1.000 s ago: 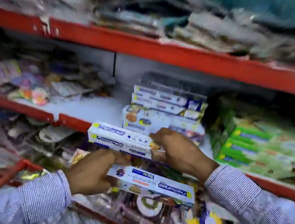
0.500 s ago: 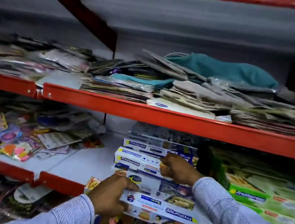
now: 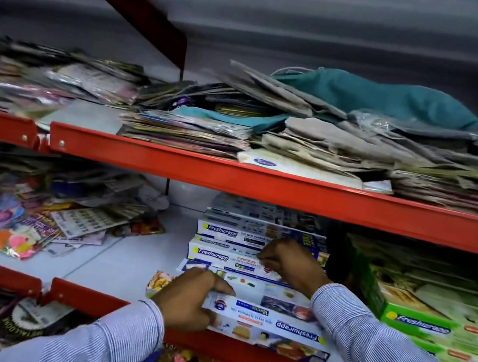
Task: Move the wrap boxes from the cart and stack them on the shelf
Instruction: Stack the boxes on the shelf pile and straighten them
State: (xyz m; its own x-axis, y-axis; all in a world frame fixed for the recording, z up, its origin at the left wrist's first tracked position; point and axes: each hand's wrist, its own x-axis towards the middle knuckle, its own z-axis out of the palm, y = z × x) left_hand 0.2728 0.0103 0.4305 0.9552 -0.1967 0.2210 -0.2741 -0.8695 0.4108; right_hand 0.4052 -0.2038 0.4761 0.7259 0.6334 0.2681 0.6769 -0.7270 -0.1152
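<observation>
A white and blue wrap box (image 3: 266, 324) is held at the front lip of the middle shelf (image 3: 232, 356), toward 6 o'clock in the view, its near long edge overhanging the red rail. It is pinched at its left end by the left hand (image 3: 190, 298), thumb on top and fingers curled under. At 12 o'clock from it, a stack of wrap boxes (image 3: 230, 243) stands deeper on the shelf; a box in that stack is gripped at its front face by the closed fingers of the right hand (image 3: 290, 265).

The front box is best slid straight back until its long edge is squared with the stack, then pressed flat.

Open white shelf is seen at 9 o'clock. Green boxes (image 3: 417, 324) crowd 3 o'clock, and the upper shelf rail (image 3: 262, 185) hangs low overhead, so headroom appears limited.
</observation>
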